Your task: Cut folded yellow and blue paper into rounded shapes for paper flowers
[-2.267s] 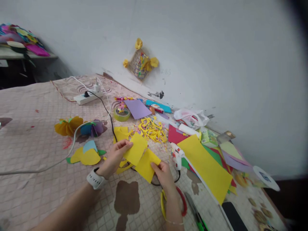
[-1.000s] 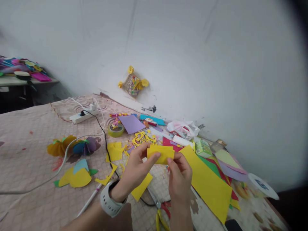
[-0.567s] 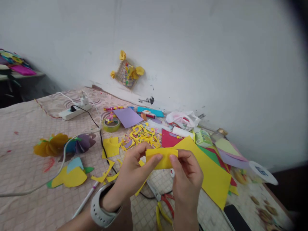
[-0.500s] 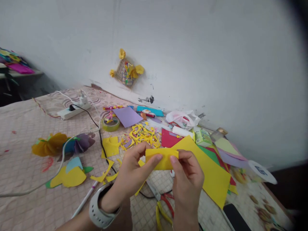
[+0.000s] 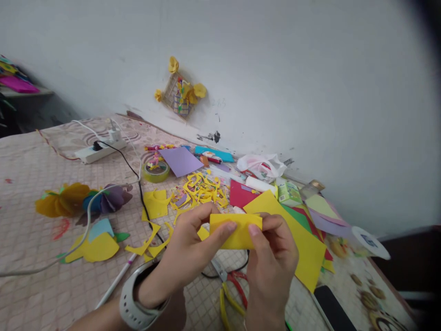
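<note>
Both hands hold a folded piece of yellow paper (image 5: 238, 230) up in front of me, above the covered table (image 5: 41, 285). My left hand (image 5: 188, 253), with a white watch on its wrist, pinches the paper's left end between thumb and fingers. My right hand (image 5: 272, 262) pinches the right end, thumb on the front. Red and yellow scissors (image 5: 230, 289) lie on the table just under my hands.
A large yellow sheet (image 5: 299, 239) lies over coloured paper sheets at right. Yellow scraps (image 5: 203, 188), a tape roll (image 5: 155, 172), a purple sheet (image 5: 181, 161), paper flowers (image 5: 79, 202), a power strip (image 5: 98, 151) with cables and a black phone (image 5: 332, 308) are spread about.
Earlier my hands held flat yellow pieces down at the table. They have since lifted one piece and now hold it folded between both hands. The view shifted slightly.
</note>
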Demonstrator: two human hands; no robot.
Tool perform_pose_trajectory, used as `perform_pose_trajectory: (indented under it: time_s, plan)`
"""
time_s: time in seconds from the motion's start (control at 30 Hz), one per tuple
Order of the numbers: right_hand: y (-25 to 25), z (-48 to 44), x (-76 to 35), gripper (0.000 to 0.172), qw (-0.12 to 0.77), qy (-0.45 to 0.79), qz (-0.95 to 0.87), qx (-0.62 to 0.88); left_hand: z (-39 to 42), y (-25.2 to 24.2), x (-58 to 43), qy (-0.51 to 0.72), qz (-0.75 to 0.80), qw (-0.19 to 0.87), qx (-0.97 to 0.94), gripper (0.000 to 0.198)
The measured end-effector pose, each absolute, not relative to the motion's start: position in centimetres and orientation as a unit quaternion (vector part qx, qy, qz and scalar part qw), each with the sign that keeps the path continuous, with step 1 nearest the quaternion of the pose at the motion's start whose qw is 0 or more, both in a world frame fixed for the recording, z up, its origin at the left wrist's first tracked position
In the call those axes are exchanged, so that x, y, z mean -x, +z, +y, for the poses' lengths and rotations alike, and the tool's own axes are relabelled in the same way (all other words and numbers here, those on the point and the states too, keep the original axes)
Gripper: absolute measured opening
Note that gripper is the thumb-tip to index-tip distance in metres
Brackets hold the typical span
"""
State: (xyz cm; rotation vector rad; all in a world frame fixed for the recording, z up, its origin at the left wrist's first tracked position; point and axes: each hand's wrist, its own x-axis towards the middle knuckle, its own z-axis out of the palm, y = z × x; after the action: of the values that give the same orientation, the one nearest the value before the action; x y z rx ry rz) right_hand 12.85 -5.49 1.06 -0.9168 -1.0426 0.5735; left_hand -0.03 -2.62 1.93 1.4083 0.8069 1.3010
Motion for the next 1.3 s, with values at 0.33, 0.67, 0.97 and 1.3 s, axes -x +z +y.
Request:
perform_pose_trajectory:
  time_s: [0.33, 0.67, 0.97, 1.3]
  plan:
    - [1.3, -6.0, -12.7, 0.016, 0.736, 0.277, -0.458, 0.415, -2.9, 2.0, 0.2, 0.529, 0.326, 0.51, -0.595, 0.027]
    - [1.3, -6.0, -12.7, 0.018, 0.739, 0.271, -0.466, 0.404, -3.3, 2.1, 0.4, 0.53, 0.316, 0.513, -0.597, 0.028]
    - [1.2, -6.0, -12.6, 0.015, 0.743, 0.265, -0.465, 0.401, -3.4, 2.3, 0.3, 0.533, 0.31, 0.513, -0.597, 0.027]
    - [1.5, -6.1, -12.6, 0.015, 0.75, 0.254, -0.452, 0.412, -3.8, 2.5, 0.4, 0.532, 0.322, 0.493, -0.609, 0.028]
